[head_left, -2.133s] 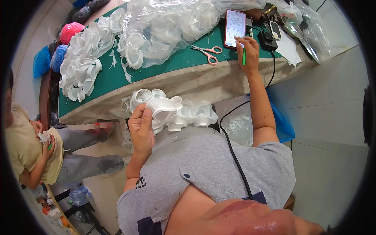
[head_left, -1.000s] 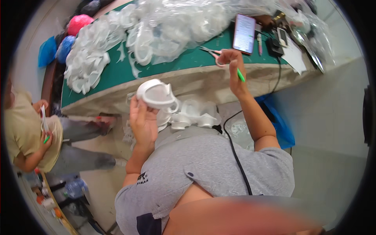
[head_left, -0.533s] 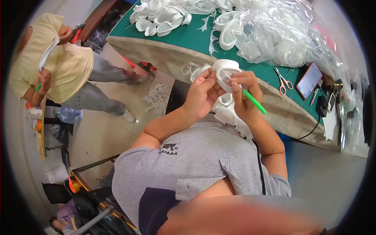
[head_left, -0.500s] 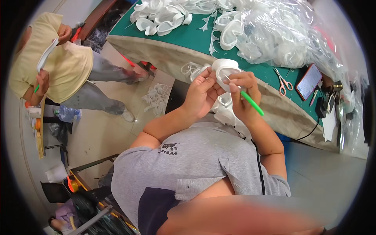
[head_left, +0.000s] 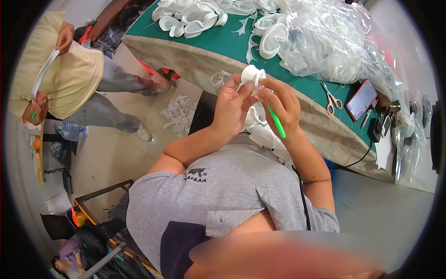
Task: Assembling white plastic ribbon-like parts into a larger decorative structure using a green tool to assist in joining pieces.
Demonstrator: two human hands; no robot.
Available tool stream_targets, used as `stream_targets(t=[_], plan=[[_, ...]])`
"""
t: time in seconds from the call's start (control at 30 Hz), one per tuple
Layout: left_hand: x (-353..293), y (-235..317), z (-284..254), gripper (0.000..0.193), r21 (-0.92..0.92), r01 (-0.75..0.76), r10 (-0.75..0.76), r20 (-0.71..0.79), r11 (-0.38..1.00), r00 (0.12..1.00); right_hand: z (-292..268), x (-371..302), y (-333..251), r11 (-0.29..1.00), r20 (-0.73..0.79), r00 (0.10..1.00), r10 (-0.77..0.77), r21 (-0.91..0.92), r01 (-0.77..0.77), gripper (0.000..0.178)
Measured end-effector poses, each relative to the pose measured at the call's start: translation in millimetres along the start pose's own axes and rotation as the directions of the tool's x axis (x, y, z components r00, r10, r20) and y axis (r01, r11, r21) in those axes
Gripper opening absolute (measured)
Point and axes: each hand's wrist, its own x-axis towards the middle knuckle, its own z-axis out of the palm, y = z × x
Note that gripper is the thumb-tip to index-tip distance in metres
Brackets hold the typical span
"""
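Observation:
Between my two hands, just off the table's front edge, is a white curved piece (head_left: 252,73) with a raised rim, perhaps of fabric. My left hand (head_left: 232,106) pinches it from the left with thumb and fingers. My right hand (head_left: 285,103) is closed round a slim tool with a bright green handle (head_left: 276,122); its fingertips meet the right side of the white piece. The tool's working tip is hidden by the fingers. Below my hands, similar white pieces (head_left: 267,138) lie on my lap.
The green table (head_left: 241,43) bears a heap of white pieces (head_left: 197,18), clear plastic bags (head_left: 325,42), scissors (head_left: 331,98) and a phone (head_left: 362,100). White scraps (head_left: 179,114) lie on the floor. A person in yellow (head_left: 69,74) stands left, holding a white strip.
The white piece has been turned from facing me to more edge-on and shifted slightly left. My right hand has rolled, so the green handle points more steeply down.

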Motion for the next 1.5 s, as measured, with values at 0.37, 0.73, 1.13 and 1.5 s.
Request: stream_targets(t=[0.37,0.73,1.13,1.5], plan=[[20.7,32.9,-24.1,0.017,-0.229,-0.275,0.285,0.012,0.934,0.958,-67.6,-0.3,118.5,0.913,-0.640,0.678,0.362,0.097,-0.395,0.017],[22.2,13.0,-4.6,0.070,0.130,0.605,-0.609,0.338,0.786,0.718,-33.7,41.8,33.6,0.214,0.211,0.734,0.645,0.873,-0.438,0.021],[28.5,22.3,-22.0,0.036,0.248,-0.258,0.241,0.098,0.934,0.966,-121.5,2.5,188.4,0.650,-0.625,0.245,0.741,0.759,-0.032,0.016],[16.1,24.9,-0.8,0.032,-0.041,0.023,-0.019,0.081,0.999,0.996,7.1,77.2,32.2,0.616,0.164,0.879,0.448,0.655,-0.436,0.016]])
